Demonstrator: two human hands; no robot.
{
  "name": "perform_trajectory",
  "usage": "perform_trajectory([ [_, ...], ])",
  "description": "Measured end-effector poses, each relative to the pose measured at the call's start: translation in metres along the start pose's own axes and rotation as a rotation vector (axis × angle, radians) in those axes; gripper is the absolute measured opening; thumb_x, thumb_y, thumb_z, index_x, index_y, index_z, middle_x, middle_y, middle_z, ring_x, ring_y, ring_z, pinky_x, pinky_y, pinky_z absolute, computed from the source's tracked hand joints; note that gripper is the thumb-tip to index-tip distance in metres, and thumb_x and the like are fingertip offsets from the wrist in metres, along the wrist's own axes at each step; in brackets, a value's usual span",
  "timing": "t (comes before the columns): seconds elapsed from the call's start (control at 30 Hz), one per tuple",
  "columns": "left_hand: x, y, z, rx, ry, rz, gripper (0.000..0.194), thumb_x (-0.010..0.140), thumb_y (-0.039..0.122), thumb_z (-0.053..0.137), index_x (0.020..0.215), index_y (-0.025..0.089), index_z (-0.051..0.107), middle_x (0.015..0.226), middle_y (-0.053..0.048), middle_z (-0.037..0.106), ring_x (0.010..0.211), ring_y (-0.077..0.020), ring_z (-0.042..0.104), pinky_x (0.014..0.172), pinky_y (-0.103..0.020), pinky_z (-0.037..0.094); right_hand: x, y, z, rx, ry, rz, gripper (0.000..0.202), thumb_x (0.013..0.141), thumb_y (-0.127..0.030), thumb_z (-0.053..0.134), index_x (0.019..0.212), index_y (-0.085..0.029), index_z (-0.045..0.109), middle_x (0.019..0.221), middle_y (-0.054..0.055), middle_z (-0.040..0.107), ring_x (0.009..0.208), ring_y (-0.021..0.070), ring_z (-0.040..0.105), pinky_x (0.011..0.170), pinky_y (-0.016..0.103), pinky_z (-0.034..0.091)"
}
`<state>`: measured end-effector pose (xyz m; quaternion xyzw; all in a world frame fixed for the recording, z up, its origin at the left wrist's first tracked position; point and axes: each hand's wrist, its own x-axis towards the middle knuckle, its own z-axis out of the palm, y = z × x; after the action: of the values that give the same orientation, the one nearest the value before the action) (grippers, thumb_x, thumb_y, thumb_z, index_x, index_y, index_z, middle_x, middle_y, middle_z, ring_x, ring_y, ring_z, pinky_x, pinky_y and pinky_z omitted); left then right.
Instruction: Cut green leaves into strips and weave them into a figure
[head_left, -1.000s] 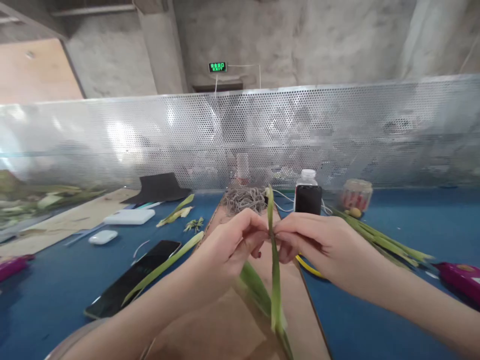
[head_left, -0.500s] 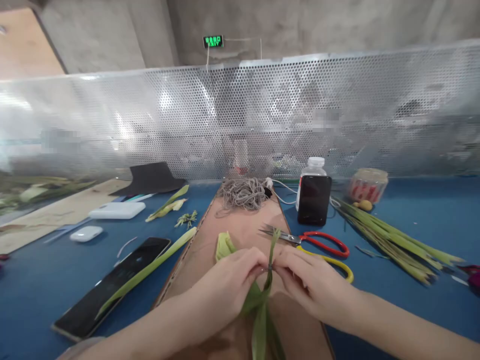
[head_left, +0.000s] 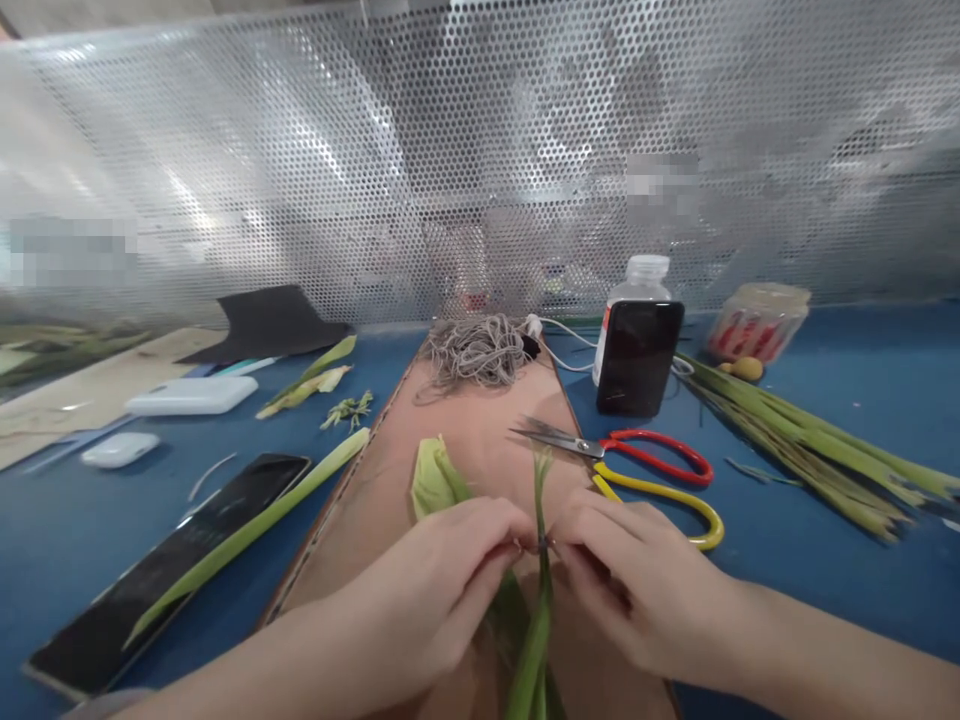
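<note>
Lowered since earlier frames, now low at centre frame over cardboard [head_left: 480, 470] on blue worktop [head_left: 825, 560]. Left hand [head_left: 442, 590] and right hand [head_left: 637, 590] meeting, fingers pinched narrow on thin leaf [head_left: 541, 500]. Light, limp, likely easily torn; best gripped near pinch. Wrists angled inward. Scissors [head_left: 637, 465] just beyond.

Scissors [head_left: 622, 462] with red and yellow handles are lying on a brown board [head_left: 480, 440], a tangle of twine [head_left: 474, 350] sitting at its far end. A dark phone [head_left: 637, 358] is leaning against a bottle [head_left: 643, 275] on the blue bench [head_left: 825, 560]; another phone [head_left: 169, 570] is lying flat at left.
</note>
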<state>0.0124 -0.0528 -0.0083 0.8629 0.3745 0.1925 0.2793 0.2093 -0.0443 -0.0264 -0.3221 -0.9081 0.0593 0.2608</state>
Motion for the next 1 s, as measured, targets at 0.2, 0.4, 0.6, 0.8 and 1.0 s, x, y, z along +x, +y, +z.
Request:
perform_trajectory([
  [0.2,-0.0037,0.0005,0.0006,-0.015,0.009,0.007,0.02,0.085,0.011,0.033,0.091,0.023,0.048,0.089,0.003,0.057,0.081,-0.0095,0.053,0.074,-0.016,0.038,-0.0017,-0.0046,-0.0009,0.003,-0.004,-0.003,0.015,0.079,-0.008,0.037,0.069,-0.017,0.043,0.064,0.0,0.048,0.055,0.011,0.039,0.049,0.024,0.026],
  [0.4,0.0011,0.0014,0.0015,-0.078,0.062,-0.079,0.018,0.086,0.015,0.032,0.085,0.022,0.048,0.077,0.003,0.056,0.07,-0.0099,0.053,0.065,-0.018,0.039,-0.0029,-0.0065,0.0002,0.065,0.008,0.0,0.015,0.082,-0.01,0.034,0.075,-0.017,0.045,0.067,0.001,0.049,0.056,0.0113,0.042,0.05,0.023,0.03],
  [0.6,0.0011,0.0016,0.0036,-0.175,0.065,-0.109,0.019,0.088,0.017,0.029,0.085,0.021,0.048,0.075,0.002,0.055,0.069,-0.0112,0.052,0.065,-0.02,0.039,-0.0034,-0.0052,0.0006,0.106,0.018,0.019,0.015,0.085,-0.01,0.034,0.083,-0.018,0.047,0.073,0.003,0.053,0.065,0.0132,0.048,0.056,0.024,0.036],
  [0.8,0.0021,-0.0008,0.006,-0.136,0.106,-0.104,0.017,0.085,0.014,0.03,0.082,0.02,0.045,0.067,0.002,0.053,0.062,-0.0112,0.051,0.06,-0.02,0.039,-0.003,-0.0066,0.0002,0.077,0.023,0.011,0.016,0.083,-0.009,0.034,0.078,-0.017,0.046,0.071,0.003,0.052,0.061,0.0129,0.047,0.054,0.023,0.035],
  [1.0,0.0022,0.0007,0.0059,-0.052,0.127,-0.069,0.021,0.073,0.002,0.035,0.074,0.02,0.044,0.065,0.004,0.051,0.059,-0.0105,0.047,0.055,-0.018,0.036,-0.0012,-0.0085,-0.0012,0.057,0.029,0.0,0.015,0.079,-0.008,0.035,0.072,-0.017,0.045,0.066,0.002,0.05,0.057,0.0118,0.043,0.05,0.023,0.032],
])
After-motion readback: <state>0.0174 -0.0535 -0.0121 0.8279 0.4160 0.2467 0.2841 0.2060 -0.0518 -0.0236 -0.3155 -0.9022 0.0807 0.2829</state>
